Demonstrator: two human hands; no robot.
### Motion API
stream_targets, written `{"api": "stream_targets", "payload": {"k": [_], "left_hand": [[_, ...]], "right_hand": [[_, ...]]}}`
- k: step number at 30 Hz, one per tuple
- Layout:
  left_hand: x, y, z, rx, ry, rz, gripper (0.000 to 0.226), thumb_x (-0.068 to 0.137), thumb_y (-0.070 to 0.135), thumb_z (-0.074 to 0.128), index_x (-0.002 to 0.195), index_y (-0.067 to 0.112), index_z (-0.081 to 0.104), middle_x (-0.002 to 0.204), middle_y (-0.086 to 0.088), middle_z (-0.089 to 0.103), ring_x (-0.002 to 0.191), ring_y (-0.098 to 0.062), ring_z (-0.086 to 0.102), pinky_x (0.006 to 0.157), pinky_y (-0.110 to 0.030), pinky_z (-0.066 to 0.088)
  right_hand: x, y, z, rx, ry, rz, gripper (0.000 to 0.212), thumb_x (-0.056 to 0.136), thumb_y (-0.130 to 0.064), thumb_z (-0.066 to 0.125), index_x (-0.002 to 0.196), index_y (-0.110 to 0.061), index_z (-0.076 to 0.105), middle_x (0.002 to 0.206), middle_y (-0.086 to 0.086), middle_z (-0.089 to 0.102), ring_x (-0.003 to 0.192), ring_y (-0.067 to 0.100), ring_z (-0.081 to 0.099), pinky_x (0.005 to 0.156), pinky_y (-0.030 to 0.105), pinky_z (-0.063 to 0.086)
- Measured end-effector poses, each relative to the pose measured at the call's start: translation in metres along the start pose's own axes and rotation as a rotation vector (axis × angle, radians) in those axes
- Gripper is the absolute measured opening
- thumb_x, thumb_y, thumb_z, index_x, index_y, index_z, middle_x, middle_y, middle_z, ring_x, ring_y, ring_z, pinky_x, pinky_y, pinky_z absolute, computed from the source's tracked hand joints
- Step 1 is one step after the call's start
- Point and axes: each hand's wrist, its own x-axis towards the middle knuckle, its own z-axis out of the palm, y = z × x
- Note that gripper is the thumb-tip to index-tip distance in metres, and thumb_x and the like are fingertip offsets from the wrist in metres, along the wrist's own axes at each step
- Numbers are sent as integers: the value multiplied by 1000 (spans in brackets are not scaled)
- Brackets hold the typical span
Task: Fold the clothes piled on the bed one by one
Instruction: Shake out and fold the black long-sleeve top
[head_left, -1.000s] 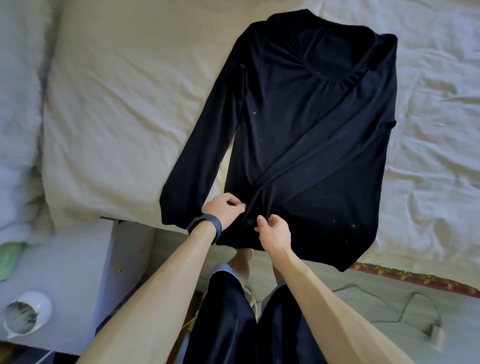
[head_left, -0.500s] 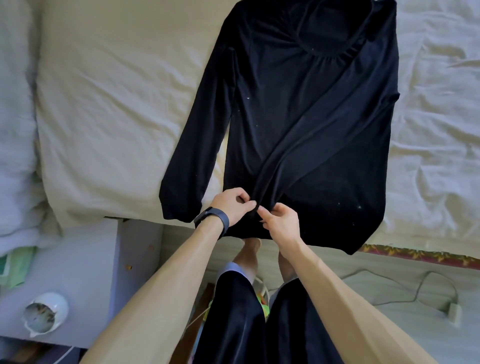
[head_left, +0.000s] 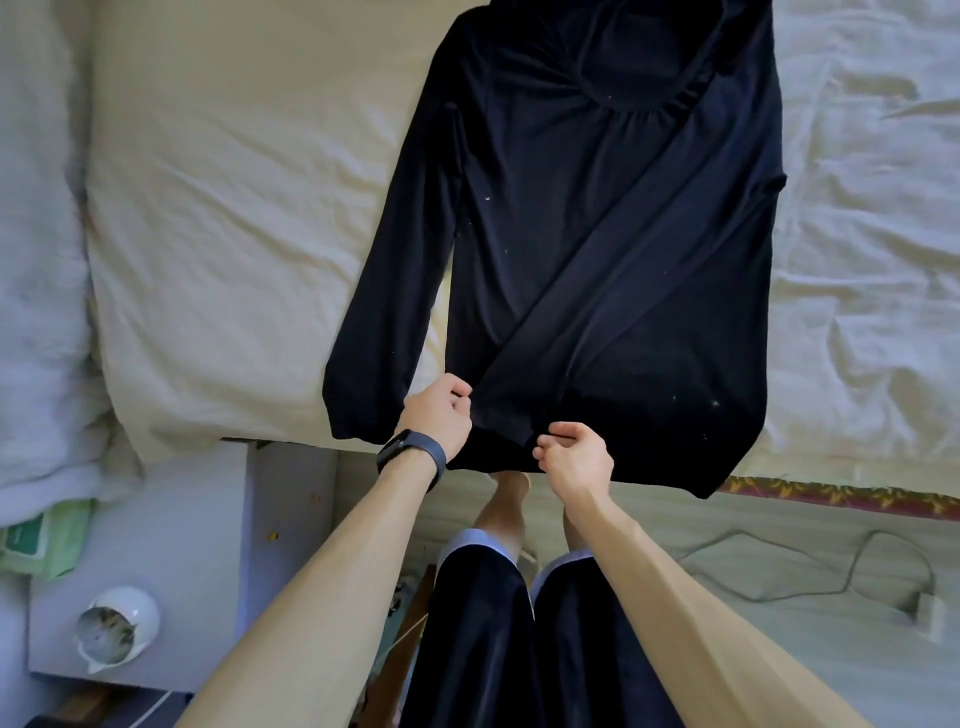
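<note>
Where the person stands nearest the camera, dark shorts (head_left: 483, 649) fill the bottom of the view, with a white cup (head_left: 117, 631) on a grey bedside cabinet (head_left: 171, 530) to the left. Just beyond, the left hand (head_left: 439, 415), with a dark wristband (head_left: 413, 452) on its wrist, has its fingers curled tight, pinching the near hem of the black long-sleeved top (head_left: 597, 234). The right hand (head_left: 574, 457) sits near it at the same hem with curled fingers; whether they hold cloth cannot be told. From both hands the top stretches away flat over the cream bed sheet (head_left: 234, 208), neckline farthest. One sleeve is folded diagonally across the body and the other lies alongside on the left.
</note>
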Motion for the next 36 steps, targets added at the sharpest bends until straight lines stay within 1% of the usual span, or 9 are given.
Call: {"api": "stream_targets", "payload": {"k": [3,7,12,16,19,22,26,31,36], "left_hand": [[1,-1,2,100,10,41,15,98,26,46,106,35,55,90,11,66,78,-18,64,67,-39,58],[-1,7,5,303,77,83,21,97,23,44,115,30,51,106,8,61,95,-24,58,69,-37,53],[-7,30,30,422,482,407,50,79,10,67,127,13,59,121,-10,58,106,-32,58,78,-43,49],[11,52,68,440,394,677,69,89,33,63,153,23,37,158,-8,35,144,-30,35,111,-50,37],[27,45,85,568,245,571,105,85,52,67,159,36,-4,168,-3,-8,155,-31,-3,119,-60,6],[25,35,86,625,263,535,117,77,61,70,159,36,-9,167,-4,-16,154,-32,-9,117,-67,4],[0,20,59,440,391,418,93,85,75,46,160,38,4,169,-2,-3,155,-27,-4,120,-63,6],[-7,-13,-6,-164,833,-256,71,90,42,66,150,17,38,157,-15,33,143,-37,33,112,-58,33],[6,-55,-39,-370,467,-476,64,87,35,73,139,20,38,132,-6,56,115,-33,59,95,-49,52]], "right_hand": [[2,1,-3,-7,-18,14,23,93,-7,62,113,-18,68,92,-9,73,91,11,71,90,34,58],[1,-21,-18,-180,88,-275,22,97,-22,55,117,-24,64,96,-18,63,91,4,62,76,19,47],[31,-77,-45,-390,380,-753,32,99,-35,57,129,-23,57,137,-2,52,127,21,45,98,33,41],[77,-118,-57,-765,290,-910,67,101,-57,45,160,-36,22,171,5,4,157,29,1,122,56,13],[111,-128,-69,-1111,77,-756,97,83,-93,26,156,-47,-19,165,-3,-33,152,29,-29,117,69,-6],[117,-139,-79,-1202,43,-667,120,61,-109,22,150,-49,-32,160,-1,-42,149,35,-35,112,75,-10],[91,-141,-80,-1191,87,-798,117,69,-103,28,156,-43,-24,164,5,-34,151,39,-29,113,76,-4],[60,-121,-54,-1184,44,-1249,89,91,-78,38,163,-36,7,171,9,-7,157,34,-11,117,71,13],[59,-106,-26,-1465,-175,-1045,84,95,-73,36,159,-46,-10,169,1,-21,153,37,-24,117,74,9]]}}
